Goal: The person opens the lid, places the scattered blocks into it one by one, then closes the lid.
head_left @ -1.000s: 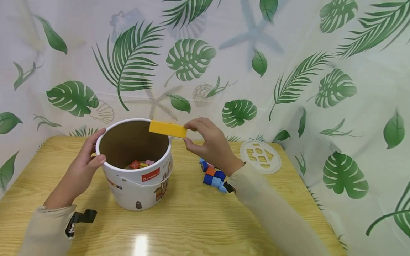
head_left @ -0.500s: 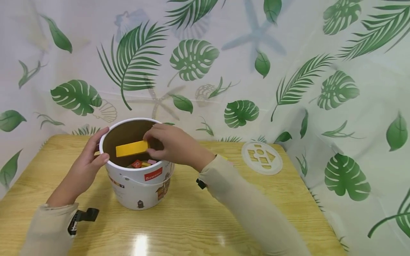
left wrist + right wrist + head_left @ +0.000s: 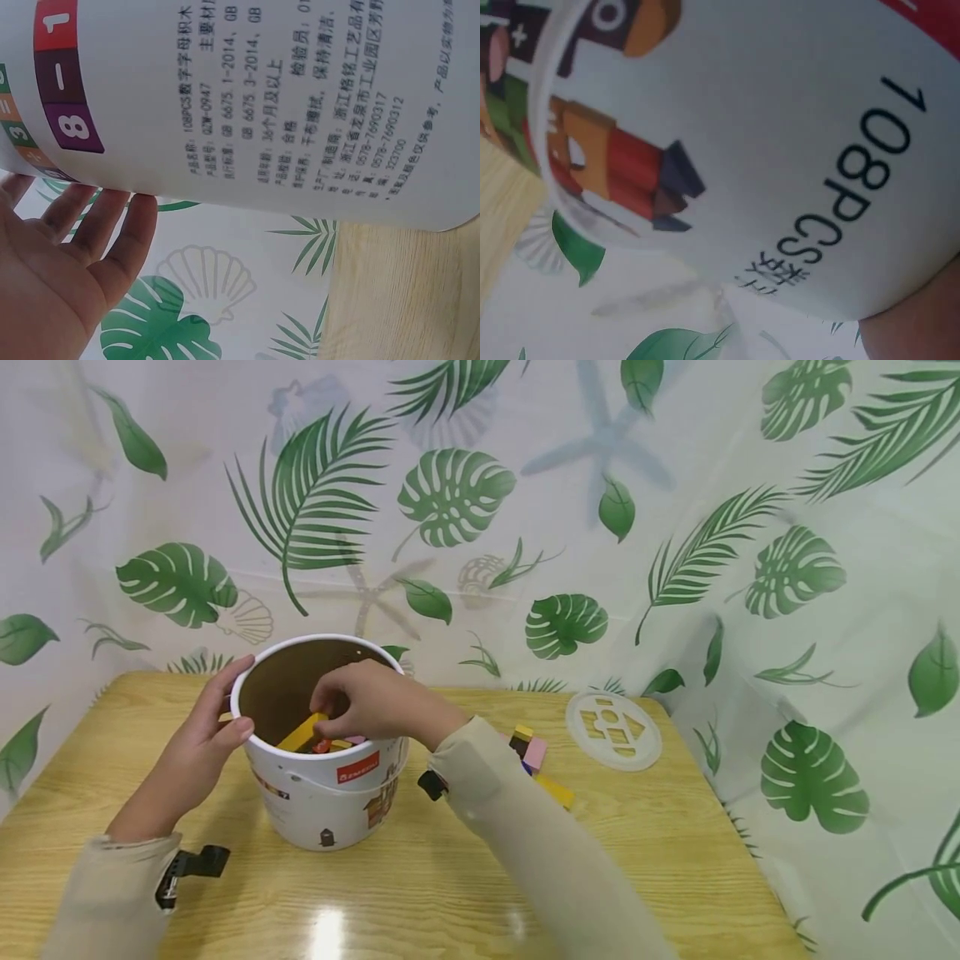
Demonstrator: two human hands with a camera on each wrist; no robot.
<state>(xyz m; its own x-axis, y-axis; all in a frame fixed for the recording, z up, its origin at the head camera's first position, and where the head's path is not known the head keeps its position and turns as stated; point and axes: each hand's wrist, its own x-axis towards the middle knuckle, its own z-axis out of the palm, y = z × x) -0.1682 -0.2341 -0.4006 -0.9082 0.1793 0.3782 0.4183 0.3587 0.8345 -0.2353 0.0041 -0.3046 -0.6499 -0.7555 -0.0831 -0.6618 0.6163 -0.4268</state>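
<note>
A white bucket [image 3: 315,802] with a printed side stands upright on the table. My left hand [image 3: 189,752] holds it at the left, thumb on the rim and fingers spread along the outer wall; the left wrist view shows the fingertips touching the wall. My right hand [image 3: 375,697] reaches over the right rim and pinches the end of a long yellow block [image 3: 300,735] inside the bucket. The block tilts down to the left, its lower end low in the bucket. Beneath it lie a red block [image 3: 322,747] and other small blocks, partly hidden by the hand and the rim.
On the wooden table [image 3: 450,893], right of the bucket, lie loose blocks, among them a pink block [image 3: 535,753] and a yellow block [image 3: 555,791]; my right sleeve hides others. A white cut-out disc [image 3: 613,731] lies behind them. A leaf-patterned sheet [image 3: 465,577] hangs behind.
My right hand has carried the yellow block from above the bucket's right rim leftward and down inside, turning its far end downward. The left hand keeps its place on the bucket.
</note>
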